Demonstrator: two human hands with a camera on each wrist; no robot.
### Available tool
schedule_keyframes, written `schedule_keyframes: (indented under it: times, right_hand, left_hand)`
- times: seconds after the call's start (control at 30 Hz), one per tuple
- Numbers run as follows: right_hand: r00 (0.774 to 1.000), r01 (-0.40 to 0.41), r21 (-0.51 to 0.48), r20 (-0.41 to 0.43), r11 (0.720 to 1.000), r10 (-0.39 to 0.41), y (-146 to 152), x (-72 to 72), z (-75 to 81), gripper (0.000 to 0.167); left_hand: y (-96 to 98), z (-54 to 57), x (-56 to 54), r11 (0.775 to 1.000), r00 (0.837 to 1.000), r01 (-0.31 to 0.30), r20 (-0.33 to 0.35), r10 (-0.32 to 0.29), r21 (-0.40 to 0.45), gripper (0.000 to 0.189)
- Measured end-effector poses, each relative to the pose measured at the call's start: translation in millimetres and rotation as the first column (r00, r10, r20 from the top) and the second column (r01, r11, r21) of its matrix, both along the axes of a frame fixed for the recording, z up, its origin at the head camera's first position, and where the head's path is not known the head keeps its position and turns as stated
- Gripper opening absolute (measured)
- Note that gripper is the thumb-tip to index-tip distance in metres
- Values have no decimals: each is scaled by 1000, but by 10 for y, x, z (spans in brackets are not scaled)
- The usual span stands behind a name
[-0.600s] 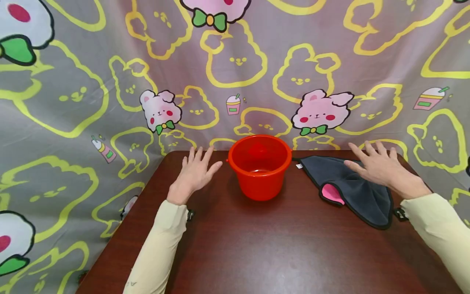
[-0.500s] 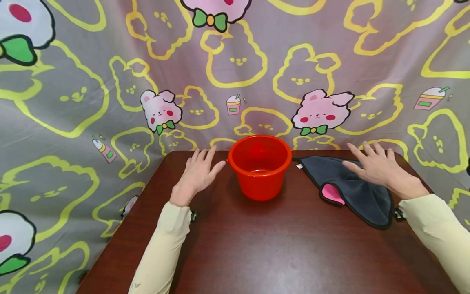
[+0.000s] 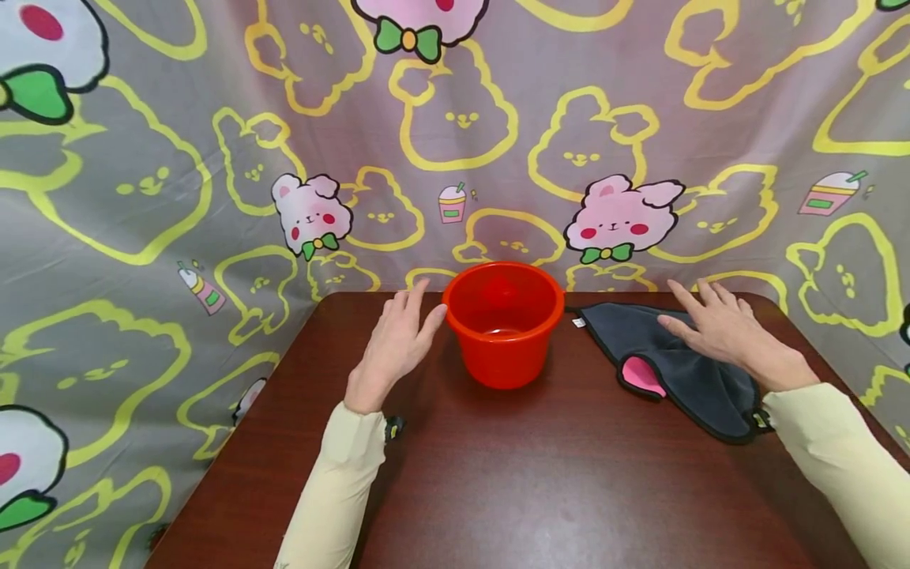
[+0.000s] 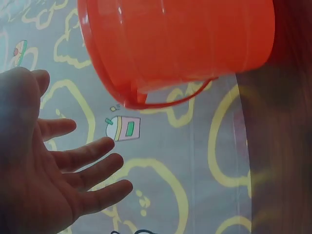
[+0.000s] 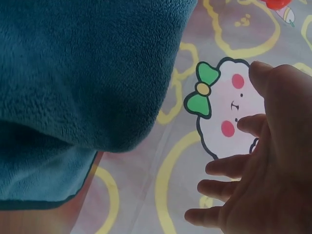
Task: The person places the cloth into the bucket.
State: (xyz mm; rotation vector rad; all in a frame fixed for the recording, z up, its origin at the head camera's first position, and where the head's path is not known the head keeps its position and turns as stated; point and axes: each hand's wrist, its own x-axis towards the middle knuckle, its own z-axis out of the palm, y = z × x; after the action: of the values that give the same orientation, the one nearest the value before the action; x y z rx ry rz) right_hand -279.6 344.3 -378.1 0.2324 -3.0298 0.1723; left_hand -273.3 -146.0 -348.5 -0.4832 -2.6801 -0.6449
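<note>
A red plastic bucket stands upright near the table's back edge; its thin red handle shows in the left wrist view. Just left of the bucket, my left hand hovers with fingers spread, thumb tip by the rim. It holds nothing. To the right lies a dark grey plush cloth with black edging, one fold turned to bare a pink underside. Over the cloth's right part hovers my right hand, fingers extended and holding nothing; in the right wrist view a gap separates them from the cloth.
The dark brown table reaches toward me from the back edge. Behind it and along both sides hangs a grey curtain printed with yellow bear outlines and pink cartoon heads. A small white tag sticks out at the cloth's left corner.
My left hand has moved right, up to the bucket's side, and its wrist has turned. My right hand has shifted slightly left over the cloth. Bucket and cloth stay where they were.
</note>
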Motion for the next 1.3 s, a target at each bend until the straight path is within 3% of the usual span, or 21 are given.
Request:
schedule_keyframes:
  times: [0.37, 0.63, 0.97, 1.13, 1.3]
  right_hand:
    - [998, -4, -136, 58, 991, 12, -48, -28, -80, 88]
    - [991, 63, -145, 129, 987, -45, -41, -19, -180, 95]
    - [978, 15, -114, 207, 993, 9, -85, -43, -404, 88]
    - [973, -43, -77, 223, 996, 59, -141, -54, -431, 83]
    - [952, -57, -107, 295, 993, 86, -209, -25, -439, 88]
  left_hand:
    - [154, -111, 28, 994, 996, 38, 72, -45, 101, 59]
    - [216, -133, 35, 994, 993, 60, 92, -69, 89, 62]
    - [340, -236, 80, 995, 994, -19, 107, 8, 102, 63]
    - [379, -252, 86, 989, 994, -70, 92, 58, 133, 58]
    - [393, -247, 77, 983, 989, -108, 114, 92, 146, 55]
